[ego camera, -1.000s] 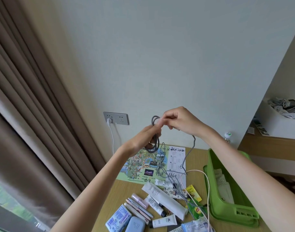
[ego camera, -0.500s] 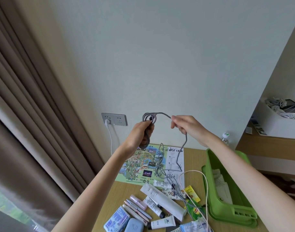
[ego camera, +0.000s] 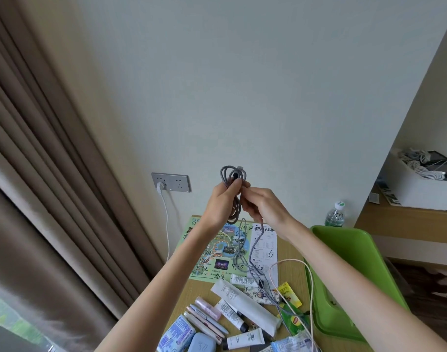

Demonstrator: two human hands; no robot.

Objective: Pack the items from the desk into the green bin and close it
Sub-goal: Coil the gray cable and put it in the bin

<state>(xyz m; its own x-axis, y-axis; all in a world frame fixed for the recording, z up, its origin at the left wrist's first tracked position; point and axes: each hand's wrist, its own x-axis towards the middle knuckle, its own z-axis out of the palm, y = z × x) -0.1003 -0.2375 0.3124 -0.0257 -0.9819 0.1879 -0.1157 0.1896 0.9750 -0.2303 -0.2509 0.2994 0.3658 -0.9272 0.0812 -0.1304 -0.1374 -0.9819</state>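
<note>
I hold a grey braided cable (ego camera: 233, 174) up in front of the wall, coiled in loops. My left hand (ego camera: 223, 203) grips the coil. My right hand (ego camera: 261, 207) pinches the strand just beside it, and the loose tail hangs down to the desk. The green bin (ego camera: 344, 252) stands at the right with its lid raised. On the desk lie a map sheet (ego camera: 217, 250), a long white tube (ego camera: 245, 304), smaller tubes, pens (ego camera: 207, 317), a blue case (ego camera: 201, 342), tissue packs (ego camera: 175, 336) and tea sachets (ego camera: 289, 294).
A white cord (ego camera: 166, 224) runs from the wall socket (ego camera: 171, 182) down behind the desk. A pale cable (ego camera: 310, 288) loops over the bin's edge. A water bottle (ego camera: 335, 215) stands behind the bin. Curtains hang at the left; a shelf with a white box is at the right.
My right hand has come back in against my left, laying another loop onto the coil. Both hands have dropped a little, and the hanging tail is shorter.
</note>
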